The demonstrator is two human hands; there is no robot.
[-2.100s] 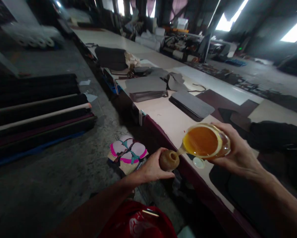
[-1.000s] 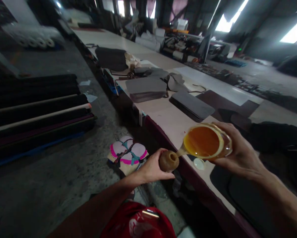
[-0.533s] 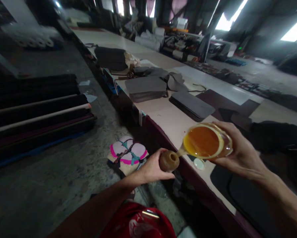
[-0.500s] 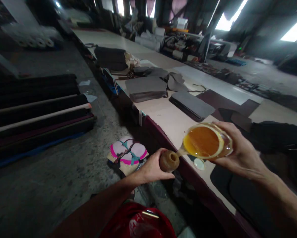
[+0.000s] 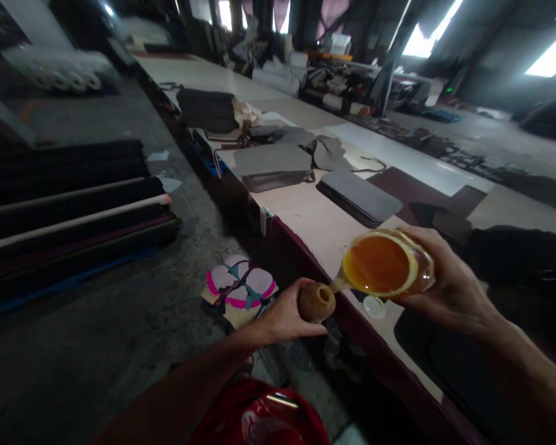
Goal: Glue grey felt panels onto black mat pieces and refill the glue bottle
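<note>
My left hand (image 5: 284, 316) is wrapped round a small brownish bottle (image 5: 313, 304), its open mouth facing up and toward me. To the right, my right hand (image 5: 449, 284) grips a clear jar (image 5: 419, 275) that is tilted over to the left. Amber liquid (image 5: 380, 262) fills the wide end of the jar that I see. A pale spout-like end reaches from the jar down to the bottle's mouth; whether liquid runs there I cannot tell. Just below the jar, a round whitish lid (image 5: 373, 306) lies on the table edge.
The long table (image 5: 300, 216) bears stacks of grey sheets (image 5: 273, 164) and a smaller grey stack (image 5: 359, 194). Dark red cloth (image 5: 300, 250) hangs over its near edge. A stool with a pink-edged cushion (image 5: 240, 284) stands on the floor. Fabric rolls (image 5: 73, 225) lie at left.
Both hands hold almost the same position, with the jar still tilted toward the bottle. The amber liquid's surface looks slightly different; little else has moved.
</note>
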